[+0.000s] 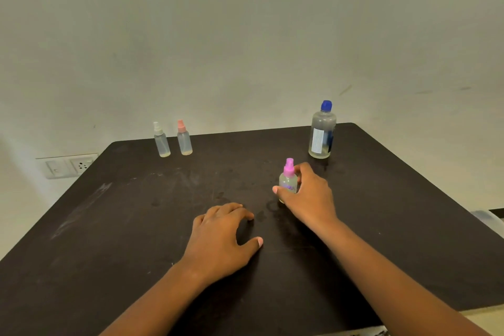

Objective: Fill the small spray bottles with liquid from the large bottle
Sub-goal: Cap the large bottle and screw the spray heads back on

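The pink-capped spray bottle (pixel 288 181) is gripped upright on the dark desk (pixel 136 213) by the right hand (pixel 311 196). The left hand (pixel 221 237) is rested nearby, loosely curled, holding nothing. The large bottle (pixel 322 132) is stood far right; two small spray bottles (pixel 173 140) far left, a wall socket (pixel 68 165) beyond.

Right hand (pixel 311 196) grips pink-capped spray bottle (pixel 288 181); left hand (pixel 221 237) rests on table (pixel 136 226)
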The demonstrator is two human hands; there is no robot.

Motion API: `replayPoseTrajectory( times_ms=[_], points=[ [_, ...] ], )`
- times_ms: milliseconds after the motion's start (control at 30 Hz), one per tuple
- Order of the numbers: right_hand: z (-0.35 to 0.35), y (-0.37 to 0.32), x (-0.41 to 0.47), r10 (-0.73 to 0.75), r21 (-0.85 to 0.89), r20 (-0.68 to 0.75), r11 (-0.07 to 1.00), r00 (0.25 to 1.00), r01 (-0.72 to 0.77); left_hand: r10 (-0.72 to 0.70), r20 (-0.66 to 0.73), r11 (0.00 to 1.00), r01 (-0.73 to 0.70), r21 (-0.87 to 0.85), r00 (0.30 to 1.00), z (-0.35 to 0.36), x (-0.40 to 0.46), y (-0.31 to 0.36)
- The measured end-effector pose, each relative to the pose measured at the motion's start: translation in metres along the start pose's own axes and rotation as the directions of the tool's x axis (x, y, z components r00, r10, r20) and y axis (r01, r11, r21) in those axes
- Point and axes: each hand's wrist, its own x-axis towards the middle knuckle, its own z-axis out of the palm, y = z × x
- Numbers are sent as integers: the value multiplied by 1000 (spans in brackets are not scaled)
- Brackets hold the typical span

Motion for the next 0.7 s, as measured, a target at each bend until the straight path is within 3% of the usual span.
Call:
replayPoseTrajectory(
  times_ms=[100, 233, 467, 700],
  points=[
    [3, -3, 8, -7, -21, -14, 1000, 1000, 7, -7, -71, 997, 1, -82, 997, -7, 9, -8],
    [12, -17, 23, -52, -12, -12, 999, 999, 52, -96, -133, 994, 88, -66, 986, -23, 39, -36],
    [55, -73, 80, -159, 13, 58, 987, 986, 158, -282, -74, 955, 287, 76, 957, -46, 97, -96],
    [110, -122, 143, -175, 36, 87, 984, 981, 172, -290, -28, 935, 290, 202, 957, -49, 128, -124]
  ],
)
